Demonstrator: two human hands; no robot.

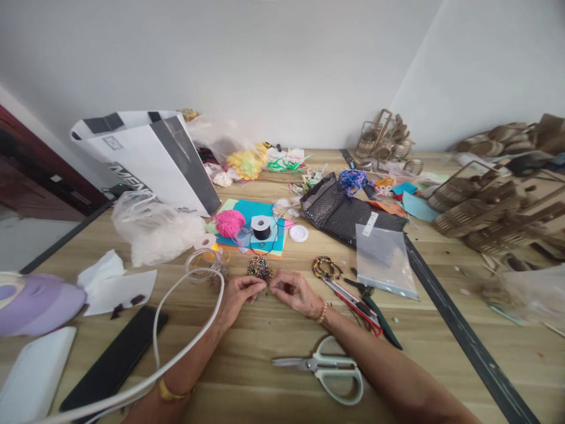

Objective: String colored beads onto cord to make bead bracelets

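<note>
My left hand (238, 296) and my right hand (293, 291) meet at the middle of the wooden table (265, 341), fingertips pinched together just below a small pile of multicoloured beads (259, 268). What the fingers pinch is too small to name. A finished beaded bracelet (327, 268) lies to the right of my right hand. A spool of black cord (261, 227) stands on teal paper (251, 218) behind the beads, beside a ball of pink yarn (229, 223). A clear round container (203, 263) sits left of the beads.
White-handled scissors (329, 369) lie near the front edge. Red and green pliers (362, 306), a clear zip bag (384, 259) and a black mesh pouch (344, 212) are to the right. A white cable (176, 330), black phone (115, 359), white shopping bag (145, 159) and woven baskets (485, 206) surround.
</note>
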